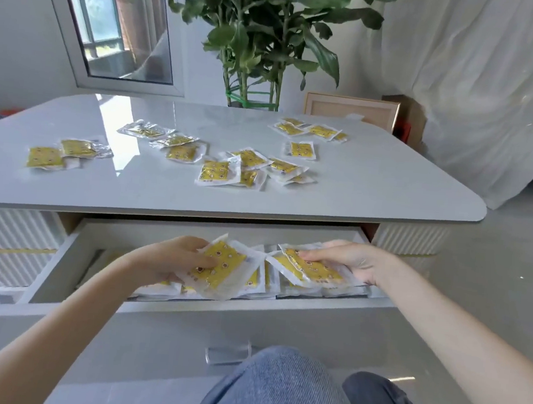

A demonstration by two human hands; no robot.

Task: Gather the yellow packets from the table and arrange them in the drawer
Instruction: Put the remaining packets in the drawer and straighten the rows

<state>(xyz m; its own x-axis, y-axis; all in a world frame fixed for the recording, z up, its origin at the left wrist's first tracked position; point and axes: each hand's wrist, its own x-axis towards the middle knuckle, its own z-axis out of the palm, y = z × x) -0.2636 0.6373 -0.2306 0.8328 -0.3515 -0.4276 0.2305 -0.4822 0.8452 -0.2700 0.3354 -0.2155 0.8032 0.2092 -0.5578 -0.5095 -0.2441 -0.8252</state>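
Several yellow packets [214, 172] in clear wrappers lie scattered across the white table [388, 193]. Below the tabletop the white drawer [217, 304] stands pulled out, with more packets lying in it. Over the drawer's middle my left hand [170, 259] grips a small stack of yellow packets [220, 268], thumb on top. Over the right part of the drawer my right hand [347, 260] holds another bunch of packets [310, 270], fingers on top of them.
A potted plant [256, 40] stands behind the table, beside a framed board [350, 107] and a white curtain [479, 75]. A window [113, 21] is at the back left. My knees [290, 394] are below the drawer front and its clear handle [227, 353].
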